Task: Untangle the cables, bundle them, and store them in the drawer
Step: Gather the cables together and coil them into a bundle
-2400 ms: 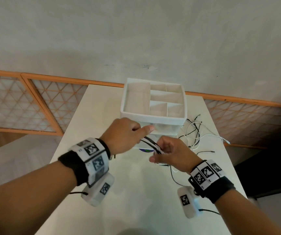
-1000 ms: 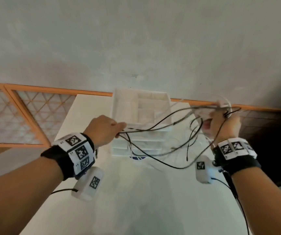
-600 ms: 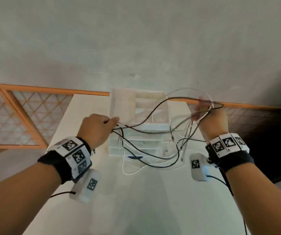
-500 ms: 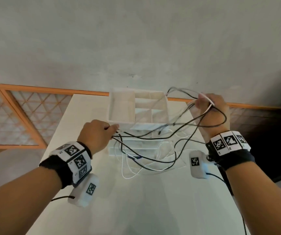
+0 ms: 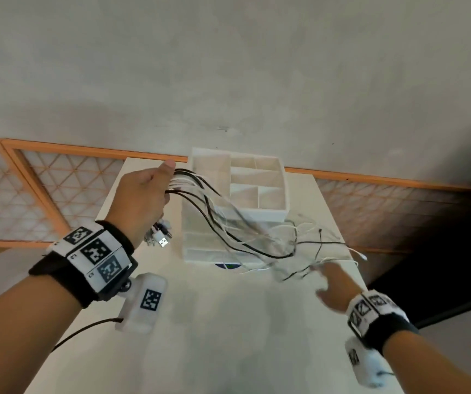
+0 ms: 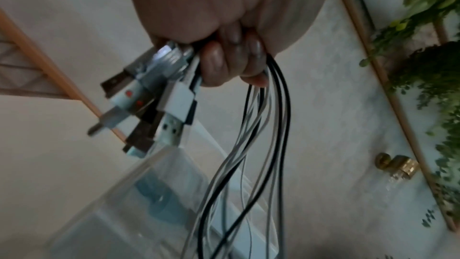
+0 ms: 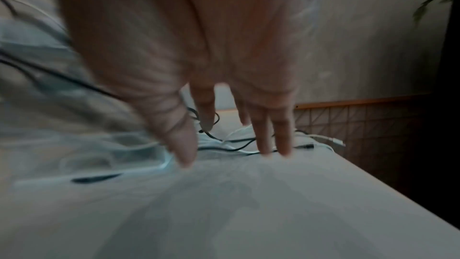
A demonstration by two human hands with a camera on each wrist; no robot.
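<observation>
My left hand (image 5: 143, 200) is raised left of the white drawer unit (image 5: 237, 206) and grips several black and white cables (image 5: 214, 206) near their plug ends. In the left wrist view the left hand (image 6: 231, 62) has its fingers curled round the cables (image 6: 261, 125), and USB plugs (image 6: 159, 105) stick out below the fist. The cables run down to the right onto the table, where their loose ends (image 5: 314, 251) lie tangled. My right hand (image 5: 333, 285) hovers low over those ends, blurred, fingers (image 7: 263, 137) spread and straight, holding nothing.
The drawer unit's top tray (image 5: 257, 180) has several bare compartments. The white table (image 5: 228, 336) ends close on the right at an edge (image 7: 373, 174). A wall and a wooden lattice screen (image 5: 44, 189) stand behind. A plant (image 6: 428, 66) hangs at the right.
My right hand has let go of the cables and dropped from beside the tray to just above the table. My left hand has risen, lifting the plug ends higher.
</observation>
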